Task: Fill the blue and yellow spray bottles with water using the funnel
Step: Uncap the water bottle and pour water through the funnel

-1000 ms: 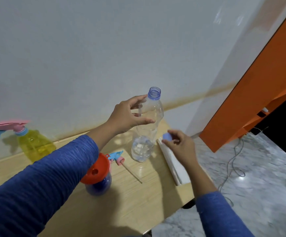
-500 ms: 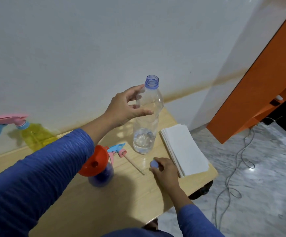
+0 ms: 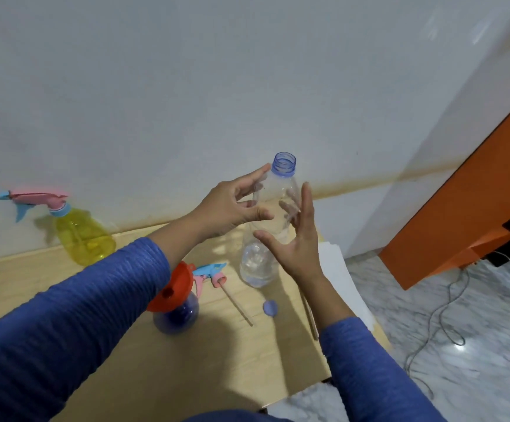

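A clear water bottle [image 3: 279, 190] stands uncapped on the wooden table [image 3: 247, 360], with a little water in its base. My left hand [image 3: 232, 207] holds its upper part loosely between thumb and fingers. To the bottle's right, my right hand [image 3: 298, 242] reaches round it with straight fingers, thumb in front. The bottle's blue cap [image 3: 270, 307] lies on the table. The blue spray bottle [image 3: 176, 318] stands with the red funnel [image 3: 171, 287] in its neck; its spray head [image 3: 209, 271] lies beside it. The yellow spray bottle [image 3: 83, 236], with its pink head on, stands at the back left.
A stack of white paper [image 3: 339, 278] lies at the table's right edge, under my right forearm. A white wall runs behind the table. An orange cabinet [image 3: 476, 193] stands to the right, and a cable [image 3: 439, 315] trails over the marble floor.
My right hand carried the blue cap down to the table, left it there, and rose to the bottle's right side. My left hand's fingers have loosened on the bottle.
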A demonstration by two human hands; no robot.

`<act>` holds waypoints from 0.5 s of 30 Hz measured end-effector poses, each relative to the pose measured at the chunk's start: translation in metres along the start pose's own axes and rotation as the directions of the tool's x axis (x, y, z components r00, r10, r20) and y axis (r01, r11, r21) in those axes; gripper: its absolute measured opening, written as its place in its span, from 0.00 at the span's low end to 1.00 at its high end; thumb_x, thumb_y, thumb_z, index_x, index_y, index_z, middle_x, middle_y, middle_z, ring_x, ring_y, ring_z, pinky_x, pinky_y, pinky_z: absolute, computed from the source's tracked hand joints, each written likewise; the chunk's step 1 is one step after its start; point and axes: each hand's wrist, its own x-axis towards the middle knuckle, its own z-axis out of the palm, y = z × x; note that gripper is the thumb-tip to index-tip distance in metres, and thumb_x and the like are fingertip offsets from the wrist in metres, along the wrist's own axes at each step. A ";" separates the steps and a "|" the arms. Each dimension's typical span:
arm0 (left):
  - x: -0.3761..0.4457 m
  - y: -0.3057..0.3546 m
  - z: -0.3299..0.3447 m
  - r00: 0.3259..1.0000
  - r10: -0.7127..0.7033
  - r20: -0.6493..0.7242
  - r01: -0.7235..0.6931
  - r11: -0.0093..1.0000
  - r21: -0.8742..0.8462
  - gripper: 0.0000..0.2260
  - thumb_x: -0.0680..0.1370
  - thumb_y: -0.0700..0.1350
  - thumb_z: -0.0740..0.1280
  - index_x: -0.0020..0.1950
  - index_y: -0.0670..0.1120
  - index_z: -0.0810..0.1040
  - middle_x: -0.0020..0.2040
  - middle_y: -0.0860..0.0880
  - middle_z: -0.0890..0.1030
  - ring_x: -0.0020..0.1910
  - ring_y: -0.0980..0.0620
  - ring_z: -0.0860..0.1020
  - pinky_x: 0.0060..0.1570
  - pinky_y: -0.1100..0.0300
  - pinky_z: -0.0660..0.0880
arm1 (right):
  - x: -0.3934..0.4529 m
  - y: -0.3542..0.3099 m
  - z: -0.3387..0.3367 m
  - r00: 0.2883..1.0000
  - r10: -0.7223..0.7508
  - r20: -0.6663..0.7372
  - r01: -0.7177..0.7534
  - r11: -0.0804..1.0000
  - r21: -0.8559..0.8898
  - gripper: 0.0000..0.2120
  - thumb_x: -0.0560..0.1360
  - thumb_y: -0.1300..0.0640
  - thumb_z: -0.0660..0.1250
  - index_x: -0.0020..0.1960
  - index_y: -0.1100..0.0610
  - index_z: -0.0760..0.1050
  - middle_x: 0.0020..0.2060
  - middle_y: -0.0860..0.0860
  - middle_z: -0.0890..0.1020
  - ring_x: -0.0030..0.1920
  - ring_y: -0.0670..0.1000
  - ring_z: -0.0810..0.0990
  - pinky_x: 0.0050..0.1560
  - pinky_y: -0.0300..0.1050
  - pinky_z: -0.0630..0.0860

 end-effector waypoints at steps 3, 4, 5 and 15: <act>-0.002 0.002 -0.004 1.000 -0.020 0.009 0.019 0.998 0.064 0.39 0.66 0.54 0.72 0.74 0.56 0.59 0.72 0.57 0.66 0.70 0.62 0.64 0.67 0.63 0.66 | 0.009 0.003 0.002 0.998 0.008 0.055 -0.009 1.000 0.016 0.52 0.61 0.47 0.77 0.68 0.25 0.44 0.70 0.50 0.67 0.64 0.46 0.74 0.64 0.38 0.70; -0.004 0.005 -0.006 1.000 -0.028 0.006 0.027 0.994 0.104 0.39 0.66 0.57 0.71 0.74 0.57 0.58 0.72 0.58 0.65 0.70 0.63 0.63 0.68 0.61 0.64 | 0.011 0.002 0.003 0.998 0.000 0.070 -0.001 1.000 0.014 0.52 0.61 0.48 0.78 0.68 0.25 0.44 0.68 0.49 0.68 0.62 0.44 0.75 0.62 0.35 0.70; -0.006 0.007 -0.010 0.999 -0.039 -0.008 0.040 0.988 0.152 0.38 0.66 0.59 0.69 0.74 0.57 0.58 0.73 0.58 0.64 0.71 0.62 0.62 0.69 0.60 0.63 | 0.014 0.002 0.005 0.996 -0.018 0.085 0.018 1.000 0.010 0.52 0.61 0.50 0.79 0.67 0.25 0.45 0.67 0.50 0.69 0.61 0.44 0.76 0.61 0.32 0.70; -0.128 -0.012 -0.065 0.680 -0.018 -0.733 0.020 1.000 -0.006 0.25 0.72 0.57 0.61 0.67 0.48 0.70 0.62 0.53 0.76 0.59 0.66 0.74 0.61 0.68 0.70 | 0.065 -0.005 0.029 0.851 -0.223 0.476 0.258 0.966 -0.010 0.53 0.59 0.58 0.81 0.68 0.28 0.52 0.58 0.57 0.70 0.52 0.50 0.80 0.56 0.42 0.76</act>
